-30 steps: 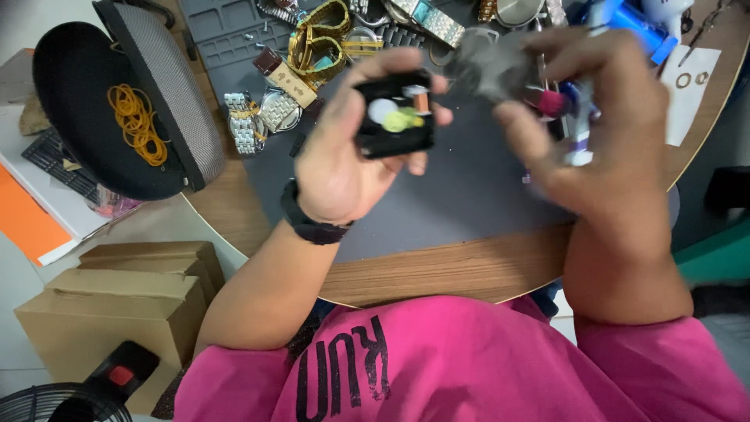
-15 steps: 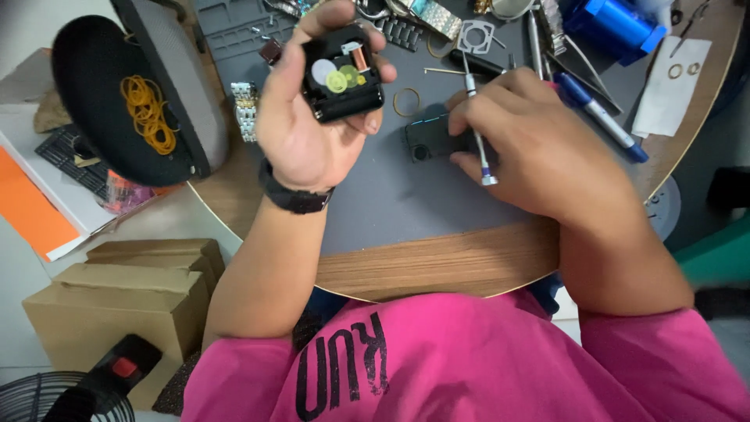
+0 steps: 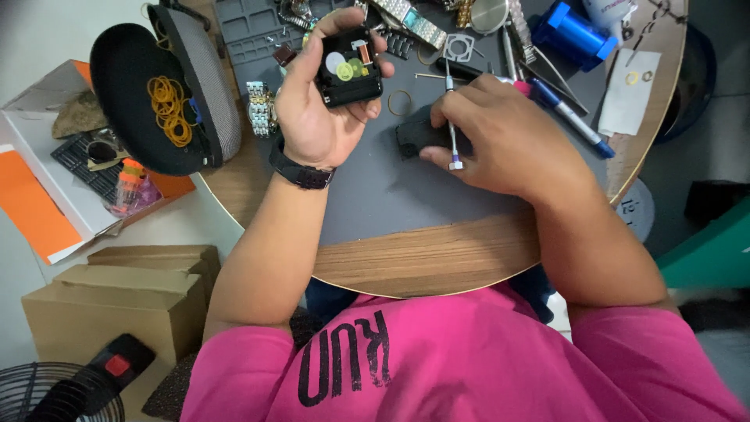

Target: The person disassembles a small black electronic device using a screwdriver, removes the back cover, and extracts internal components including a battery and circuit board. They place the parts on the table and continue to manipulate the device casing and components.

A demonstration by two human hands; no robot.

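Two hands I see: my left hand (image 3: 316, 117) grips a small black box (image 3: 348, 68) at top middle, my right hand (image 3: 508, 141) pinches a thin screwdriver (image 3: 451, 117) over a dark cover (image 3: 418, 137).

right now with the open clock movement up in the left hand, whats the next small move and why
Probably lift the black cover from the mat: the right hand already presses on it with a small screwdriver tucked in its fingers, while the left hand holds the movement, gears exposed.
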